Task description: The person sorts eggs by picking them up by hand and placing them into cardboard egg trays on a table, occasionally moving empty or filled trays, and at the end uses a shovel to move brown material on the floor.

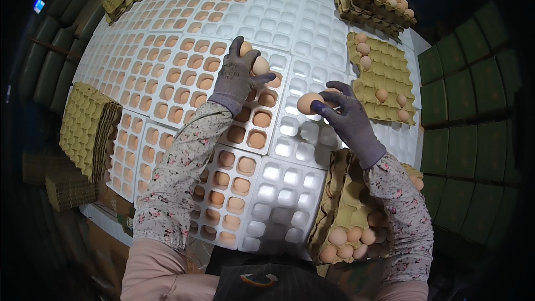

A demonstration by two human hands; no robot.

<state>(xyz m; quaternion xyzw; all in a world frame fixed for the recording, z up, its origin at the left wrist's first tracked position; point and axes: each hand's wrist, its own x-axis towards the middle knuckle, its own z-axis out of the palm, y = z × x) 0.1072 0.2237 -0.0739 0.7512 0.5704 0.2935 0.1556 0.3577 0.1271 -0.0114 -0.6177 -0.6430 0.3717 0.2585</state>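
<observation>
My left hand, in a grey knit glove, grips two brown eggs, one upper egg and one lower egg between its fingers. It is over a white foam egg tray whose visible lower cups hold eggs. To its right, my right hand, gloved alike, pinches a pale brown egg with the thumb. Another egg, partly hidden, is among its fingers. Beneath these eggs lies a second foam tray with bare square cups showing.
Egg-filled foam trays spread leftward. A yellowish pulp tray with several eggs lies right; a loaded pulp stack stands behind it. Another pulp tray with eggs sits near my right forearm. Pulp trays are stacked left, green boxes right.
</observation>
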